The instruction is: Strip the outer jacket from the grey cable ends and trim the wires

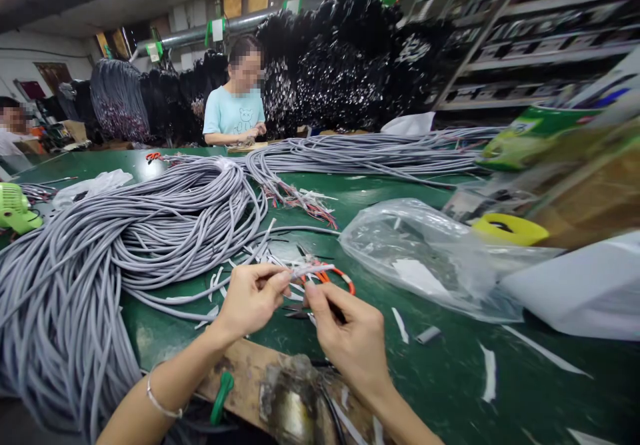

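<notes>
In the head view, the left hand (pixel 253 298) pinches a pale strand (pixel 314 270) between thumb and forefinger, its free end pointing right over the green tabletop (pixel 440 392). The right hand (pixel 355 328) is just beside it, thumb and forefinger brought close with the other fingers curled; that spot is blurred, so I cannot tell whether they grip anything. Beyond and below the strand lies an orange-handled tool (pixel 346 280), partly hidden, among white scraps. Grey cables (pixel 175 212) pile up at the left, more stretching across the far side. To the right are a clear plastic bag (pixel 385 245) and a yellow ring (pixel 510 230). Across the table, a co-worker in a light-blue shirt (pixel 234 113) has both hands together.
</notes>
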Demonstrator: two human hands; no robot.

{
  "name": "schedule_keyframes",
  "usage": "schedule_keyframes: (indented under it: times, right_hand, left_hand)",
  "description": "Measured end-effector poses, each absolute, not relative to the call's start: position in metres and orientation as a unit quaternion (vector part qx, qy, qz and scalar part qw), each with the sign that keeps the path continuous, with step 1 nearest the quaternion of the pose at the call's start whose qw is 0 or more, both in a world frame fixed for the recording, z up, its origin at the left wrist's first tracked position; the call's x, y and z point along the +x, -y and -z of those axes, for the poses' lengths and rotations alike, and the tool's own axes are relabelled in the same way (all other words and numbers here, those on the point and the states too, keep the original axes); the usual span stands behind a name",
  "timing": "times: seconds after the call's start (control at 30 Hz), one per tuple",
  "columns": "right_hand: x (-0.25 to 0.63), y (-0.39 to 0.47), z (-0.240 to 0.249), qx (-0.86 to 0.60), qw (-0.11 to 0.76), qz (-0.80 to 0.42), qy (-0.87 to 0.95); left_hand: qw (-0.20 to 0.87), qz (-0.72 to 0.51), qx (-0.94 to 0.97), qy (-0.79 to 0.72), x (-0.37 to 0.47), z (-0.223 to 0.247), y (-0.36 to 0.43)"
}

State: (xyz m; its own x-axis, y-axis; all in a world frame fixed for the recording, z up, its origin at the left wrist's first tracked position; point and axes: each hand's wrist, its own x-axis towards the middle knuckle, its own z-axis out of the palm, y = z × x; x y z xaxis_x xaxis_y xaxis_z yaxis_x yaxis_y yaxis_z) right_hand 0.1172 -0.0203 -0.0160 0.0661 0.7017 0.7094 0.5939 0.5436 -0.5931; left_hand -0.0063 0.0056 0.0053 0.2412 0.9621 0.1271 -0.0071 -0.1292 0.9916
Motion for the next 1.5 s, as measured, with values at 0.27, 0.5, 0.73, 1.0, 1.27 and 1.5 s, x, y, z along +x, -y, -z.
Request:
schedule_keyframes:
  times: [0.27,0.5,0.73,1.0,1.27,1.5]
  right_hand:
    - [0.116,0.027,0.015,-0.436,0.565,0.029,0.700]
    - [0.115,0.029,0.022,-0.432,0.630,0.019,0.645]
    - [0.114,0.008,0.018,-0.485,0.631,-0.287,0.533]
    - [0.115,0.015,0.013,-0.483,0.649,-0.271,0.522]
    - [0.130,0.020,0.007,-0.541,0.681,-0.015,0.494]
    - [0.119,0.022,0.016,-0.496,0.516,0.018,0.698]
  left_hand:
    - [0.311,-0.451,0.704,-0.453,-0.004,-0.003,0.000]
    - [0.311,-0.467,0.646,-0.518,-0.009,0.005,-0.016]
    - [0.358,-0.465,0.670,-0.455,-0.004,0.001,-0.006]
    - [0.348,-0.431,0.695,-0.458,-0.005,0.000,-0.006]
    - [0.332,-0.471,0.662,-0.480,-0.005,0.002,-0.007]
    - [0.374,-0.492,0.628,-0.472,-0.004,0.000,-0.005]
